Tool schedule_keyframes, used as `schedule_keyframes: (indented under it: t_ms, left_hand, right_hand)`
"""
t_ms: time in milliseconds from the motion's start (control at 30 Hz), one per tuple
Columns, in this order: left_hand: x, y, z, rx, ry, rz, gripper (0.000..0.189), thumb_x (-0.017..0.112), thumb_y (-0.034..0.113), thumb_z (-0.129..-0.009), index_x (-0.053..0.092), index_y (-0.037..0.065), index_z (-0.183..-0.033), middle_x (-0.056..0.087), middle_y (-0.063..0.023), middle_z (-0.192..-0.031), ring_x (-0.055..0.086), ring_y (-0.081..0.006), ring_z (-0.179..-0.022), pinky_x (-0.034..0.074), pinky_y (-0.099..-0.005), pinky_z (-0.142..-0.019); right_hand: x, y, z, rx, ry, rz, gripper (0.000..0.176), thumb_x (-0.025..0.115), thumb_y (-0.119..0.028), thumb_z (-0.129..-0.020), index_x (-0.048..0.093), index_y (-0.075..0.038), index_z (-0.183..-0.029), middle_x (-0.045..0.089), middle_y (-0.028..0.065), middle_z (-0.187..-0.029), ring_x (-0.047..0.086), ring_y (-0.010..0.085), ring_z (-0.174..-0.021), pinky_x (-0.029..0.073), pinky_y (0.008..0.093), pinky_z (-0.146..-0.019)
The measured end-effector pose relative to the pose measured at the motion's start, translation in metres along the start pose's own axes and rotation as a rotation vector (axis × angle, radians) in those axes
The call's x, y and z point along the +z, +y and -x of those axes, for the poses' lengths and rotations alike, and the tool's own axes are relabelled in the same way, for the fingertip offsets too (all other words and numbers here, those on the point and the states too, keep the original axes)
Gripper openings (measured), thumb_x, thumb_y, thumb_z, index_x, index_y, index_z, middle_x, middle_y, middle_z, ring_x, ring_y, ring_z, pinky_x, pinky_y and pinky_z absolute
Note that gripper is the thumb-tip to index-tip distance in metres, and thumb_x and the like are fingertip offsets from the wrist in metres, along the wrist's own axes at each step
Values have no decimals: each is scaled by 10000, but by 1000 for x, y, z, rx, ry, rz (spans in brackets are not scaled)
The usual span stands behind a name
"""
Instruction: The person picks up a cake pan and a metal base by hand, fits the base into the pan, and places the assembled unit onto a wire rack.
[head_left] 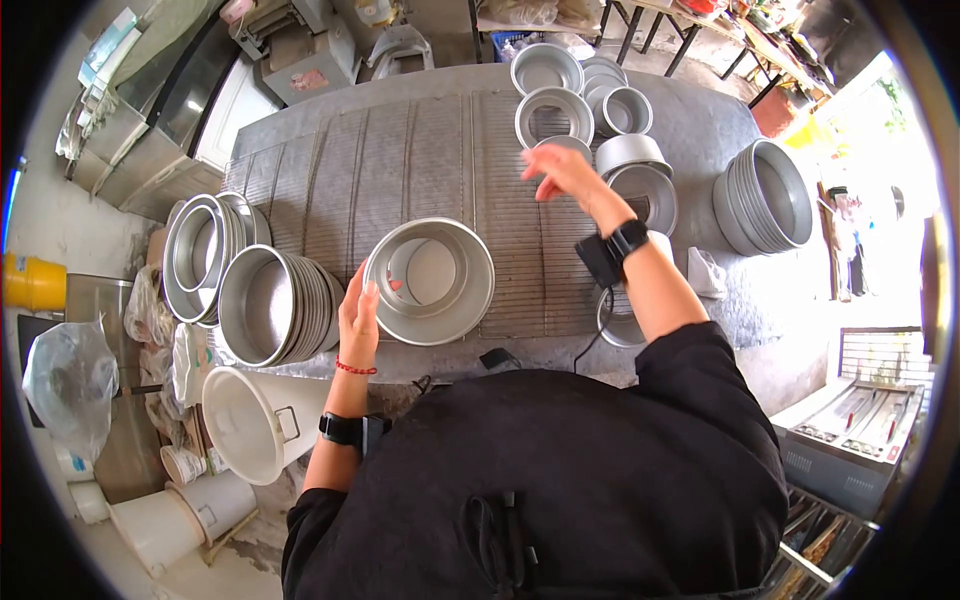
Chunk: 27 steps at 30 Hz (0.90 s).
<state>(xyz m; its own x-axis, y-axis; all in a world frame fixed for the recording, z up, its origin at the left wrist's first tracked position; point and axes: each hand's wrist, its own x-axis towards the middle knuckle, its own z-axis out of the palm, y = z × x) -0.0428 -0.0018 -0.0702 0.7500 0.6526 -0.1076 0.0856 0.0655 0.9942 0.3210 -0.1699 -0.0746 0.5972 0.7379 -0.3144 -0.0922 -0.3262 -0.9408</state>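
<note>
While left hand pinches rim of pan, right hand splayed over small pans, grate between.

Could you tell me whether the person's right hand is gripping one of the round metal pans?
No: the right hand is open with its fingers spread above the pans at the far side of the table, closed on none of them.

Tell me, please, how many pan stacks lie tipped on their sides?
3: the far-left stack and near-left stack at the table edge, the right stack opposite; more may be hidden.
</note>
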Motion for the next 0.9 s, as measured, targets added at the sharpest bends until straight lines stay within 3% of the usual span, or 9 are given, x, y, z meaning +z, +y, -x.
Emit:
schedule_keyframes:
  t_ms: [100, 200, 333, 367, 500, 600, 633, 700, 900]
  left_hand:
    - [9, 6, -4, -4, -37, 37, 622, 546, 365, -975, 429, -54, -1419, 593, -123, -1281, 602, -193, -1121, 445, -322, -987]
    - [24, 15, -6, 54, -76, 31, 621, 556, 359, -974, 427, -53, -1420, 599, -122, -1271, 604, -197, -1118, 444, -321, -983]
    - [32, 15, -11, 92, -182, -9, 625, 555, 369, -978, 417, -42, -1428, 607, -116, -1261, 612, -194, -1103, 440, -327, -996]
    - [31, 13, -13, 110, -234, -42, 650, 562, 398, -976, 413, -43, -1430, 568, -135, -1320, 574, -214, -1173, 434, -338, -1003]
    - [30, 1, -20, 170, -321, -115, 715, 589, 474, -949, 427, -46, -1413, 486, -176, -1387, 453, -267, -1320, 422, -373, -1019]
    - [26, 7, -21, 275, -105, -670, 678, 633, 448, -921, 469, -26, -1377, 511, -194, -1352, 483, -300, -1294, 433, -373, -1016]
    - [18, -8, -28, 383, 5, -807, 596, 683, 375, -887, 520, 3, -1324, 556, -192, -1285, 533, -313, -1223, 466, -374, -971]
    - [2, -27, -31, 225, 91, -804, 541, 692, 322, -876, 541, 13, -1293, 583, -183, -1233, 567, -299, -1158, 481, -382, -941]
    - [-15, -52, -27, 7, 146, -745, 470, 720, 296, -838, 584, 24, -1196, 665, -124, -949, 664, -248, -826, 523, -373, -763]
  right_hand:
    - [35, -26, 50, 34, -317, 26, 435, 621, -371, -941, 602, -30, -1210, 691, 84, -952, 624, 126, -595, 496, 247, -530]
    - [62, -22, 80, -169, -321, 213, 644, 657, -555, -878, 615, 16, -1174, 672, 87, -897, 591, 129, -557, 497, 275, -544]
    - [72, -30, 109, -385, -98, 517, 367, 646, -287, -863, 660, -30, -1125, 697, 138, -832, 663, 293, -665, 513, 387, -642]
    - [71, -34, 116, -288, -62, 487, 319, 599, -195, -823, 675, -46, -1095, 687, 168, -828, 663, 353, -763, 509, 426, -705]
    - [48, -24, 113, -237, 99, 607, 309, 583, -222, -830, 682, -56, -1072, 674, 200, -845, 660, 369, -822, 510, 437, -720]
    - [19, -3, 98, -189, 352, 622, 367, 583, -270, -866, 638, -78, -1175, 694, 191, -921, 662, 391, -876, 524, 448, -756]
    - [7, 3, 94, -158, 394, 608, 379, 581, -279, -876, 624, -82, -1197, 698, 187, -942, 663, 378, -907, 523, 447, -783]
    - [-7, -10, 95, 79, 393, 543, 388, 584, -289, -890, 604, -85, -1220, 699, 185, -1015, 658, 347, -1003, 506, 448, -859]
    - [-35, 38, 65, 38, 581, 735, 372, 604, -259, -879, 598, -75, -1202, 700, 169, -1004, 677, 333, -940, 511, 449, -829]
